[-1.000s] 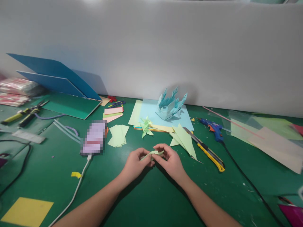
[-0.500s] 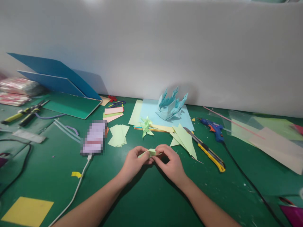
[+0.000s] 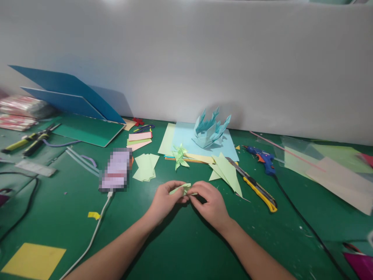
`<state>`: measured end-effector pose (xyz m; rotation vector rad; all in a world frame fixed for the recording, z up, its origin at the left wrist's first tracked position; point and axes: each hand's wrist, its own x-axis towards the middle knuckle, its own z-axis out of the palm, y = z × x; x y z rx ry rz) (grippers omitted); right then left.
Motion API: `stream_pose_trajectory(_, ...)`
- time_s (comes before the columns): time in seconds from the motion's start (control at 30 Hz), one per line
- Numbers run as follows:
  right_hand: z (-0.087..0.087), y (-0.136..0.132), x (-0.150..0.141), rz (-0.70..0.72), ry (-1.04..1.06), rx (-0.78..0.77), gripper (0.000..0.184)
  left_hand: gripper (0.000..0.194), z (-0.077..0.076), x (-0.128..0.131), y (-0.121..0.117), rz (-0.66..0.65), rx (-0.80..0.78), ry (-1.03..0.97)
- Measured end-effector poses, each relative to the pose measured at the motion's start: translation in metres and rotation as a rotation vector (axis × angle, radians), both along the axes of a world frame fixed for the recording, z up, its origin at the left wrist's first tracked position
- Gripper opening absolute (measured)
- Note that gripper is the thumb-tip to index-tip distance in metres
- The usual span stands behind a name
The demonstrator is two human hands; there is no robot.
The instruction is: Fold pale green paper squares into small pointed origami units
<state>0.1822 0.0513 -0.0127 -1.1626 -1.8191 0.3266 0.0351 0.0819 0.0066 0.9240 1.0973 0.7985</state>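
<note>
A small folded piece of pale green paper (image 3: 185, 188) is pinched between both hands, low over the green table. My left hand (image 3: 169, 197) is closed round its left side, thumb on top. With thumb and forefinger, my right hand (image 3: 208, 202) grips its right end; part of the paper is hidden by the fingers. Beyond the hands lies a green folded paper flower (image 3: 180, 156). A stack of pale green paper slips (image 3: 146, 167) is left of it, and pointed green paper pieces (image 3: 226, 171) lie to the right.
A blue folded-paper crown shape (image 3: 210, 130) stands on light blue sheets (image 3: 180, 136) near the wall. To the right are a yellow utility knife (image 3: 259, 193) and a blue glue gun (image 3: 264, 157). A phone (image 3: 116, 169) with a white cable (image 3: 97, 229) and pliers (image 3: 37, 140) are leftward.
The fingers of my right hand have shifted slightly left and closed more over the folded paper's end. My left hand stays nearly still. The things on the table have not moved.
</note>
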Motion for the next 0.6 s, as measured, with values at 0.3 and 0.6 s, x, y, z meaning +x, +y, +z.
stream_pose_trajectory(0.3,-0.0017,0.0,0.0034,0.044,-0.154,0.023,0.017,0.022,-0.0019,-0.0011,0.0005,-0.007,0.016,0.052)
stream_pose_trajectory(0.6,0.002,0.0016,0.0082,0.134,-0.238,0.037,0.021,0.021,-0.0009,-0.0015,0.0003,-0.018,0.035,0.127)
